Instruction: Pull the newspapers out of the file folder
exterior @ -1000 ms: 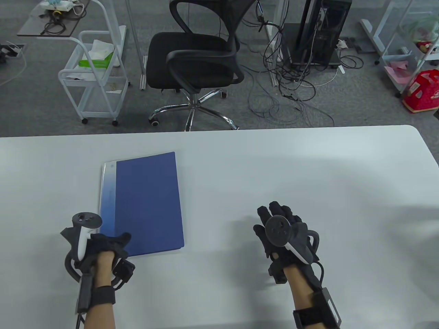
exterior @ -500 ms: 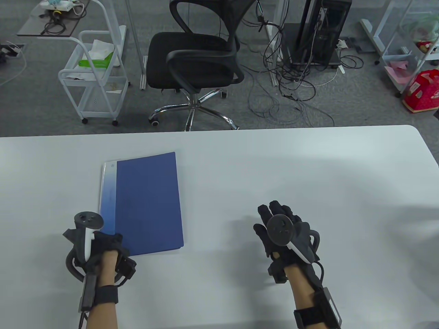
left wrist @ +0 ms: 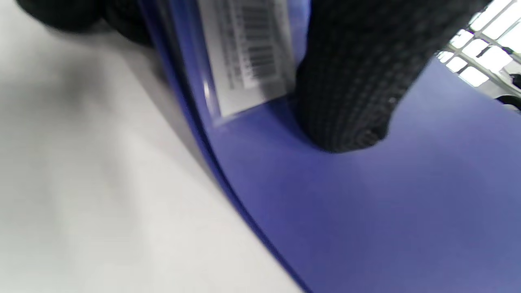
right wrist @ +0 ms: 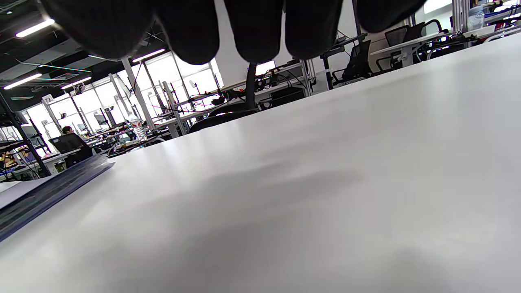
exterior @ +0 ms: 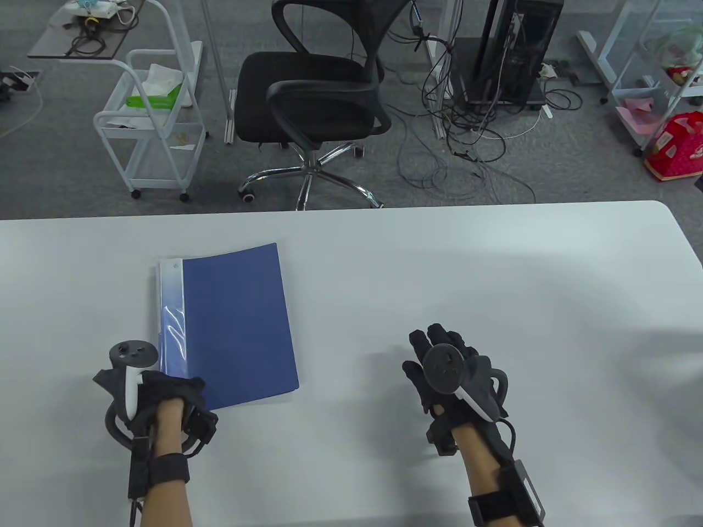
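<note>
- Lying left of centre in the table view, the blue file folder rested on the white table, with its lower-left corner under the left hand.
- The left wrist view alone showed a gloved finger pressing the cover beside a barcode label; the full grip could not be determined.
- The right hand sat lower right, well apart; the right wrist view showed its fingertips extended above the bare table, holding nothing.

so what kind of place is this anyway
Most likely an office or lab workspace: a white table, a black office chair behind it, and a computer tower with tangled cables on grey carpet.
</note>
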